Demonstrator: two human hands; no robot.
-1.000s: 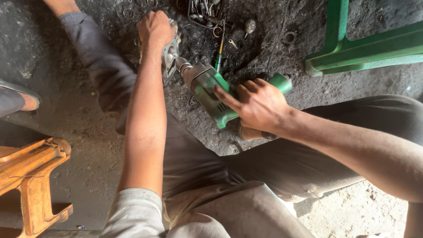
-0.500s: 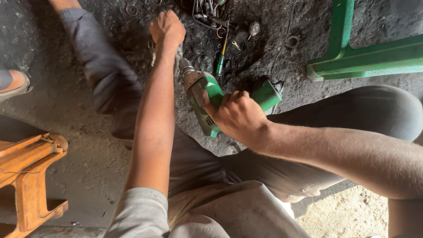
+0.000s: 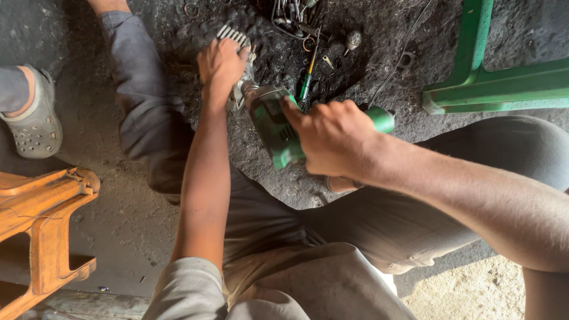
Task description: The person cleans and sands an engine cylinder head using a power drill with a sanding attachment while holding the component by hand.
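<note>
Clutching a green drill (image 3: 274,127), right hand (image 3: 335,137) nears scattered tools (image 3: 296,18); left hand (image 3: 220,65) clenches finned metal part (image 3: 232,35).

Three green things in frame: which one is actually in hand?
The green power drill, gripped by the right hand. The green-handled screwdriver lies loose on the ground beyond it, and the green metal frame stands untouched at right.

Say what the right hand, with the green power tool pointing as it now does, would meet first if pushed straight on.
Probably the finned metal part that the left hand grips: the green power tool in the right hand points its nose right at it.
</note>
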